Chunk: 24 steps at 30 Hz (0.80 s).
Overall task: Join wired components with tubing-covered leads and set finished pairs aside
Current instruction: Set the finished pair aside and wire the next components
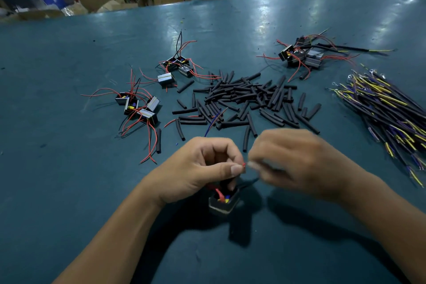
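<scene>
My left hand (202, 168) pinches the tip of a red wire (243, 165) between thumb and forefinger. That wire belongs to a small black box component (222, 203) hanging just under the hand, with red, yellow and blue parts inside. My right hand (292, 163) is blurred and meets the left at the wire tip with fingers curled; what it pinches is too blurred to name. A thin blue wire (213, 122) rises behind my left hand. A loose heap of black tubing pieces (249, 99) lies beyond the hands.
Clusters of black components with red leads lie at left (138, 106), centre-left (177, 68) and far right (302, 55) on the teal table (69, 168). A bundle of yellow and purple tubed leads (387, 110) lies at the right edge. Boxes and stools stand beyond the table.
</scene>
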{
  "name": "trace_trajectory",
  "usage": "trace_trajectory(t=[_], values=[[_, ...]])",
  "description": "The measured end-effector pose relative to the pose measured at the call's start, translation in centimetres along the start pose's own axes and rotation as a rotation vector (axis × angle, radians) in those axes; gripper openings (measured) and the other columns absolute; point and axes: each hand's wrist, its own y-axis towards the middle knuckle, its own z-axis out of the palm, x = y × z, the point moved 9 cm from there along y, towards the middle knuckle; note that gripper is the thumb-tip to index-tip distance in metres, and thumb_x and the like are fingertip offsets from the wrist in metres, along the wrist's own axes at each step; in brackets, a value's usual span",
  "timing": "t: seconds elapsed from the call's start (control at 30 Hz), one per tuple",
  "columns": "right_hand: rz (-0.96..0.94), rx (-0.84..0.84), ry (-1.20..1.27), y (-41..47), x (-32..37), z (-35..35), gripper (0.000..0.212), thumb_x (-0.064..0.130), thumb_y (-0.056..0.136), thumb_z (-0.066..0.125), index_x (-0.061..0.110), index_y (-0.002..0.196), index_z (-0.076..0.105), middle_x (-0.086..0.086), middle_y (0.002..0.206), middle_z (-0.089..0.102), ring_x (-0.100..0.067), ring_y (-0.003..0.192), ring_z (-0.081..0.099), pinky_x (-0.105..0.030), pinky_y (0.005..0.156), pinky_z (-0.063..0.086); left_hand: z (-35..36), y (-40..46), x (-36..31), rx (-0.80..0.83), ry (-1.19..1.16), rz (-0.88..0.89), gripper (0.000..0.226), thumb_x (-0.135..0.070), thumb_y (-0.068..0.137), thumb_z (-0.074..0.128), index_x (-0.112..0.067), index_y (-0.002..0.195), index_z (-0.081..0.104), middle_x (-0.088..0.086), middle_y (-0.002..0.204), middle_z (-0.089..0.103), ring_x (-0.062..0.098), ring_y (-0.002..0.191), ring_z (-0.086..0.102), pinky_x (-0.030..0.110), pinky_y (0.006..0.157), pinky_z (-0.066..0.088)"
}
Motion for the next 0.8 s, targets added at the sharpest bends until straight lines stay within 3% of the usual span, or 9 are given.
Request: trace_trajectory(t=[0.1,0.17,0.23,0.3,0.37,0.53,0.67,0.8], values=[[0.34,-0.166,-0.025,-1.6,-6.6,-1.7,0.02,0.019,0.098,0.052,0.006,0.089,0.065,-0.006,0.084,0.063,-0.022,0.075,0.056,-0.03,0.073,0.043,-0.3,0.6,-0.3,-0.146,0.055,0.085,0.005,-0.007,0.093,0.061,-0.009,0.088,0.061,0.004,0.068,0.065,0.013,0.062,0.06,0.019,0.059,0.048],[0.663,-0.206,-0.149,-4.2,-12.1,-2.3,0.017,0.014,0.097,0.052,0.005,0.098,0.067,-0.012,0.094,0.068,-0.032,0.09,0.059,-0.038,0.083,0.045,-0.8,0.6,-0.7,-0.255,0.148,0.139,0.005,-0.009,0.093,0.061,-0.009,0.089,0.062,0.003,0.069,0.068,0.01,0.062,0.061,0.017,0.059,0.046],[0.941,-0.074,-0.275,-7.1,-16.2,-1.3,0.02,0.013,0.096,0.054,0.004,0.105,0.069,-0.02,0.104,0.07,-0.04,0.1,0.059,-0.047,0.09,0.046,-1.1,0.6,-0.9,-0.333,0.261,0.17,0.005,-0.012,0.094,0.063,-0.014,0.089,0.063,0.004,0.073,0.069,0.011,0.064,0.063,0.021,0.059,0.05],[1.079,0.085,-0.357,-9.0,-18.3,0.1,0.025,0.02,0.098,0.054,0.005,0.109,0.07,-0.019,0.112,0.069,-0.04,0.108,0.059,-0.047,0.092,0.046,-1.4,0.4,-0.9,-0.39,0.396,0.176,0.004,-0.021,0.094,0.064,-0.023,0.09,0.064,0.003,0.078,0.069,0.021,0.068,0.065,0.036,0.064,0.058],[1.097,0.151,-0.405,-9.4,-18.7,0.7,0.025,0.026,0.099,0.054,0.01,0.108,0.071,-0.013,0.114,0.07,-0.037,0.111,0.059,-0.043,0.09,0.045,-1.3,0.3,-0.9,-0.387,0.538,0.18,0.002,-0.03,0.093,0.063,-0.029,0.092,0.063,-0.001,0.079,0.067,0.026,0.068,0.062,0.046,0.065,0.056],[0.994,0.088,-0.44,-8.6,-18.1,0.1,0.019,0.023,0.094,0.063,0.015,0.105,0.077,-0.008,0.109,0.073,-0.03,0.113,0.062,-0.042,0.09,0.046,-0.6,0.1,-1.3,-0.294,0.661,0.197,0.004,-0.028,0.091,0.071,-0.025,0.091,0.068,-0.013,0.082,0.066,0.019,0.072,0.062,0.042,0.066,0.049],[0.947,0.051,-0.418,-8.1,-17.5,0.1,0.019,0.021,0.092,0.068,0.013,0.106,0.077,-0.011,0.111,0.073,-0.033,0.113,0.062,-0.044,0.091,0.043,-1.3,0.0,-2.0,-0.328,0.613,0.208,0.022,-0.035,0.092,0.065,-0.017,0.085,0.074,-0.007,0.085,0.068,0.018,0.078,0.063,0.039,0.07,0.049],[0.971,0.033,-0.373,-8.1,-17.5,-0.2,0.017,0.027,0.089,0.073,0.016,0.101,0.077,-0.006,0.104,0.075,-0.031,0.107,0.063,-0.042,0.088,0.044,-2.6,-0.2,-2.1,-0.474,0.663,0.194,0.014,-0.028,0.095,0.065,-0.018,0.089,0.073,-0.012,0.081,0.066,0.012,0.074,0.06,0.022,0.065,0.045]])
